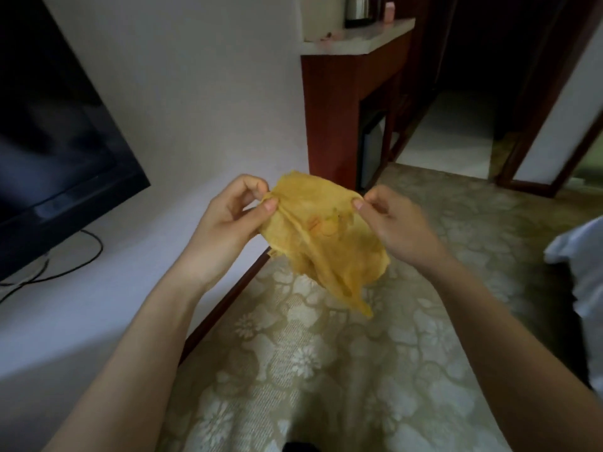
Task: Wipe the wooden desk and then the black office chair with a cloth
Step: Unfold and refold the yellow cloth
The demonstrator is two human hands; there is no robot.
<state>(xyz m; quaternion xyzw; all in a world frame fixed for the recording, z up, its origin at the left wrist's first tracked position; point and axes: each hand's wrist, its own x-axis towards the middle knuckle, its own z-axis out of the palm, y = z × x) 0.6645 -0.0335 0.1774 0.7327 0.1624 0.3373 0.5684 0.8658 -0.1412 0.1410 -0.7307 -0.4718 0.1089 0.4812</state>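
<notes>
A thin yellow cloth (321,236) hangs in the air at the centre of the head view, stretched between both hands above the carpet. My left hand (233,216) pinches its upper left edge between thumb and fingers. My right hand (396,223) pinches the upper right edge the same way. The cloth's lower part droops to a point below the hands. Neither the wooden desk nor the black office chair is in view.
A black TV screen (55,141) with trailing cables (65,269) hangs on the white wall (182,102) at left. A reddish wooden cabinet (329,109) with a pale top and a kettle (359,8) stands ahead. Floral carpet (326,370) covers the floor; white bedding (580,256) lies at right.
</notes>
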